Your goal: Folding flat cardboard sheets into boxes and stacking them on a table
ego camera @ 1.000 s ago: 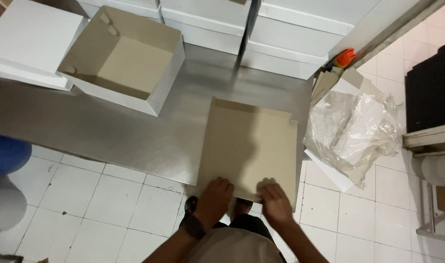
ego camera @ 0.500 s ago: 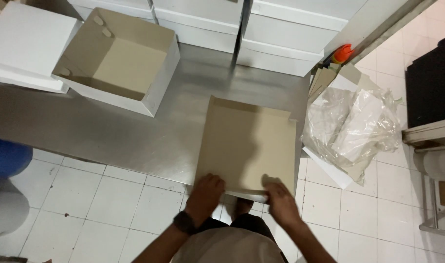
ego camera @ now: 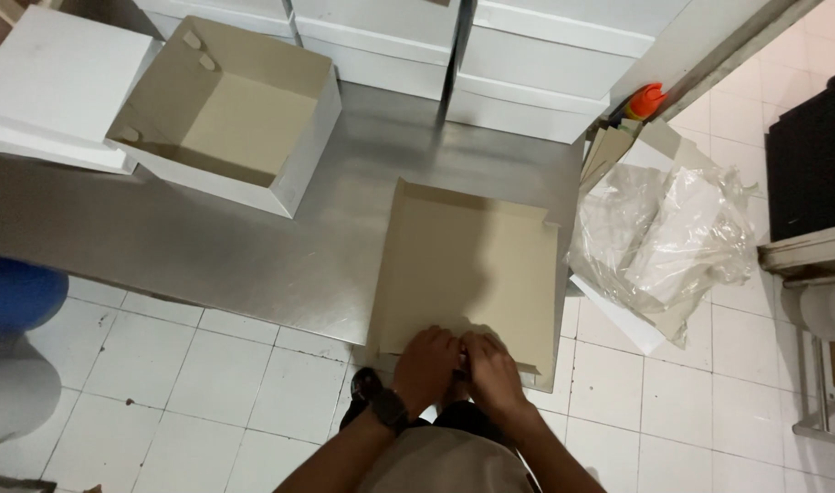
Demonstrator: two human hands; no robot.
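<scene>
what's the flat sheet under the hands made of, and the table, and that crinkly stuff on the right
Flat sheet: looks like paperboard, matte grey-brown, with thin creased flaps raised along its edges. Table: probably stainless steel, a brushed grey top with soft smeared reflections. Crinkly stuff: seemingly thin clear plastic film, see-through, wrinkled and glossy. Left hand and right hand press the sheet's near edge.

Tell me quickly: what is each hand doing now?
Left hand: closed on the near edge of the cardboard sheet.
Right hand: closed on the same edge.
</scene>
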